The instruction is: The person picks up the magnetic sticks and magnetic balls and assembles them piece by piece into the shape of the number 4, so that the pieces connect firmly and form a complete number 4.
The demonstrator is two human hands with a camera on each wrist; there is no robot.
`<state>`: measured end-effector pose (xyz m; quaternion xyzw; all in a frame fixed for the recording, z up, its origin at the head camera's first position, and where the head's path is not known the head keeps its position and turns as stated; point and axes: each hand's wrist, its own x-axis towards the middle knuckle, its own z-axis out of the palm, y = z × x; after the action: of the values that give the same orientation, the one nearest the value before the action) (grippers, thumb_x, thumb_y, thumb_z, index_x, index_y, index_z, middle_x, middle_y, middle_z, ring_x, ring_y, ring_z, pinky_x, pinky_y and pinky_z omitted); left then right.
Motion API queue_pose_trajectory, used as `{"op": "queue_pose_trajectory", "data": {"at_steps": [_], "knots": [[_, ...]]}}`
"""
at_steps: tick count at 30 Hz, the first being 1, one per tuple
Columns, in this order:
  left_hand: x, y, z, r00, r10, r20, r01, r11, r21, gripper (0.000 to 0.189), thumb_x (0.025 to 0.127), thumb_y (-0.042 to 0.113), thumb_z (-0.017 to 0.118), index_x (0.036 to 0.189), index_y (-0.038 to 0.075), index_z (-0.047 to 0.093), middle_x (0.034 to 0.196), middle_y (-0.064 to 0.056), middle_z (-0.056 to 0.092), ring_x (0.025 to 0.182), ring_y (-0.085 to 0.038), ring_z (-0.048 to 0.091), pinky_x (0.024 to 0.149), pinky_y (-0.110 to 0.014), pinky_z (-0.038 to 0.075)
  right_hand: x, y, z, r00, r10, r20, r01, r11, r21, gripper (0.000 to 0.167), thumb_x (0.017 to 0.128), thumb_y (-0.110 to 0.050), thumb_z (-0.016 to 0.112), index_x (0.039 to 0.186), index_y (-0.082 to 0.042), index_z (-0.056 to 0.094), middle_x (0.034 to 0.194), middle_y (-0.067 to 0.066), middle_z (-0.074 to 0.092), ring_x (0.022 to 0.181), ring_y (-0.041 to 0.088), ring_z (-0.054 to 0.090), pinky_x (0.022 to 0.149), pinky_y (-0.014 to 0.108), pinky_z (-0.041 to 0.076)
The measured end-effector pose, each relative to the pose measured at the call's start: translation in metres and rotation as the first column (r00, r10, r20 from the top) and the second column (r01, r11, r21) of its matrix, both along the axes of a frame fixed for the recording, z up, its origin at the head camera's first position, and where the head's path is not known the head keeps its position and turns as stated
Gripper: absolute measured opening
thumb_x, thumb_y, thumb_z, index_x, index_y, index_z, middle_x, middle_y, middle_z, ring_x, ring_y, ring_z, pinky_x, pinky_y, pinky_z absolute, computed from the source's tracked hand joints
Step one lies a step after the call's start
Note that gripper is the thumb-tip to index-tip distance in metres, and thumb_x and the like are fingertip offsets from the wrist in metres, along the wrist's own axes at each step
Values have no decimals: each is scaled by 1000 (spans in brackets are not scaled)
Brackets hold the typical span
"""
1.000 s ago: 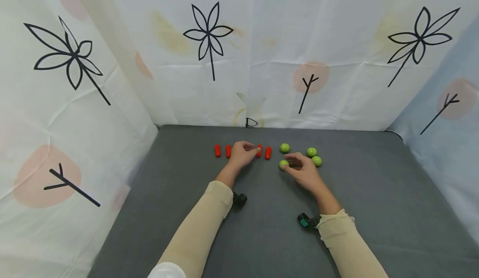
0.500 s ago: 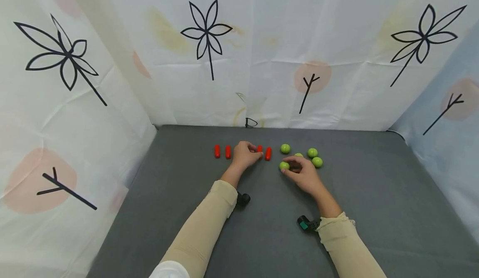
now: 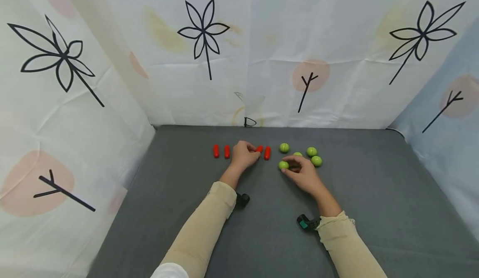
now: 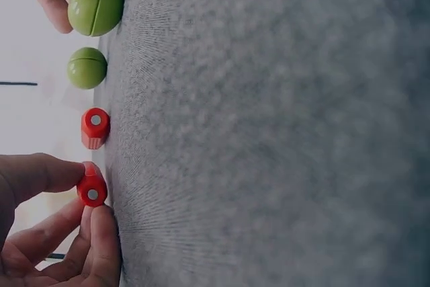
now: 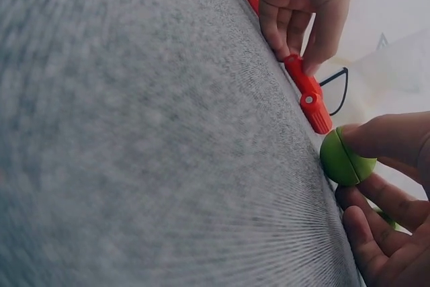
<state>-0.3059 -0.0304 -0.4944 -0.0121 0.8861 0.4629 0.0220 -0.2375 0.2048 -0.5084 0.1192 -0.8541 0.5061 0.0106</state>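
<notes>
The left hand (image 3: 245, 155) pinches a red cylinder (image 4: 92, 185) at its fingertips, just left of the rightmost red cylinder (image 3: 267, 153). Right of that rightmost cylinder and slightly nearer in the head view, the right hand (image 3: 304, 174) pinches a green ball (image 3: 283, 165) between thumb and fingers.

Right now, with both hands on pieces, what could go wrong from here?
The left hand pinches a red stick close beside another red stick, which it might bump. The right hand pinches a round green ball, which could roll if it slips. That hand could also nudge the partly hidden ball just beyond its fingers.
</notes>
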Motion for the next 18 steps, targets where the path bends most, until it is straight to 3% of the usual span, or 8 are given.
{"op": "queue_pose_trajectory", "data": {"at_steps": [11,18], "knots": [[22,-23,5,1000,-11,7,10,994,108,12,96,18,79,103,8,81,104,-10,76,95,-26,69,85,-43,61,3,-2,2,1000,-17,6,17,1000,-7,36,98,-6,76,133,3,69,127,24,71,116,41,69,91,30,58],[44,-38,9,993,-93,69,80,982,172,12,96,20,79,104,12,82,108,-6,77,99,-23,69,90,-42,60,6,-6,8,998,1,56,1,999,-36,38,100,-12,76,135,0,68,132,22,70,118,40,70,89,24,57]]}}
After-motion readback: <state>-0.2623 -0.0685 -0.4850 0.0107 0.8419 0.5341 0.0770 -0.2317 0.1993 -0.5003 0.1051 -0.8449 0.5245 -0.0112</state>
